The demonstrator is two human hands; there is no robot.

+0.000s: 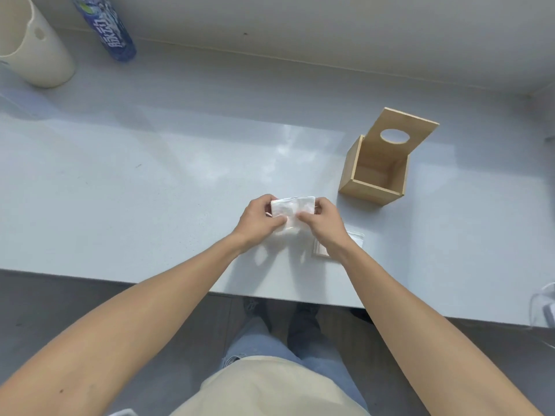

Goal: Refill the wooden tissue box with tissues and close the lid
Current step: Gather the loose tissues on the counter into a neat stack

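Observation:
A white stack of tissues point(292, 207) is held just above the pale table between both hands. My left hand point(259, 219) grips its left side and my right hand point(322, 220) grips its right side. To the right stands the wooden tissue box point(372, 183), open at the top, with nothing visible inside it. Its lid point(399, 130), which has an oval hole, is tipped up and back. More folded tissue point(357, 238) lies on the table under my right wrist, partly hidden.
A cream cylindrical container point(33, 46) and a blue drink bottle point(105, 25) stand at the far left by the wall. The table's front edge point(150, 282) runs just below my forearms. A clear plastic object point(543, 304) sits at the right edge.

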